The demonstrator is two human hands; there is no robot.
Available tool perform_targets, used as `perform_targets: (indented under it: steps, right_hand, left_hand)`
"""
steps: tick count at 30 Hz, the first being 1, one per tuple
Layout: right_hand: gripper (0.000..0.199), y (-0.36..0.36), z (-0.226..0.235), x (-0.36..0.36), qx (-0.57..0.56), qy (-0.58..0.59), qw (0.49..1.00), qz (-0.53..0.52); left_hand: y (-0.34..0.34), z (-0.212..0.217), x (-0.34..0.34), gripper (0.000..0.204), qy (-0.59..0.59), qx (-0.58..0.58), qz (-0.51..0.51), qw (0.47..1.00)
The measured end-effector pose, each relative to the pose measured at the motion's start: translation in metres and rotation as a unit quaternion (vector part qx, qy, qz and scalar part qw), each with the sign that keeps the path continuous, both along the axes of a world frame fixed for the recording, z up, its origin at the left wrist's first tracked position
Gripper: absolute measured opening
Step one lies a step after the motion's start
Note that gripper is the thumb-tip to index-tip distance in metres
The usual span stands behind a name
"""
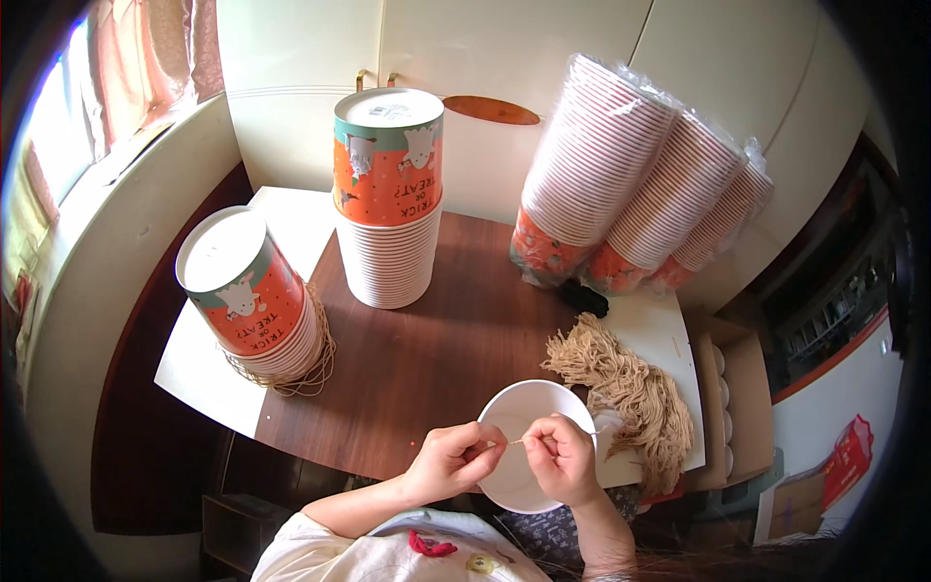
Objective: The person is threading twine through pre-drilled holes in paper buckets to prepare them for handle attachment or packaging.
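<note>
Over the mouth of a white paper bucket [517, 485], my left hand [454, 458] and my right hand [560, 458] pinch a thin tan string [516, 441], a short stretch of it showing between the fingertips. The bucket is at the table's near edge, its open top facing up and its inside white. Right of it lies a big bundle of tan strings [645, 398], spilling over the table edge. My fingers hide the ends of the held string.
Upside-down stacks of orange printed paper buckets stand at centre [391, 194] and left [247, 291], the left one ringed by loose cords. Plastic-wrapped bucket stacks [606, 155] lean at the back right, beside a black item [586, 299]. A cardboard box [742, 403] stands right of the table [378, 388].
</note>
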State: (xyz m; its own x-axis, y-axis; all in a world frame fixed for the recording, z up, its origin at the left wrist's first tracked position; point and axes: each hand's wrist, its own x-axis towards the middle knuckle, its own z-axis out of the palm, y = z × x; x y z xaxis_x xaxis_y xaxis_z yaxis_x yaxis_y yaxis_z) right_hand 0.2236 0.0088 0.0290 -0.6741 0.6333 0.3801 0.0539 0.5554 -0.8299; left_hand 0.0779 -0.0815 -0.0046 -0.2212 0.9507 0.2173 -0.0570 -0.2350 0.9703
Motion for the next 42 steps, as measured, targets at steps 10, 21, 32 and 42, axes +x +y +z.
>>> perform_targets:
  steps: [10,21,32,42]
  right_hand:
    - [0.004,-0.005,-0.005,-0.001,-0.014,0.025,1.0,-0.01]
    - [0.004,0.011,0.015,-0.002,-0.008,-0.04,0.999,0.012]
    - [0.012,0.008,0.027,0.002,0.055,-0.089,0.994,0.016]
    - [0.004,0.016,0.021,0.002,0.1,-0.031,0.994,0.019]
  left_hand:
    - [0.006,-0.005,0.001,0.01,0.101,0.091,0.04,0.99]
    - [0.011,0.003,-0.007,0.016,0.243,0.148,0.131,0.95]
    - [0.02,0.004,-0.014,0.011,0.21,0.135,0.082,0.965]
    - [0.027,0.006,-0.018,0.008,0.187,0.145,0.031,0.971]
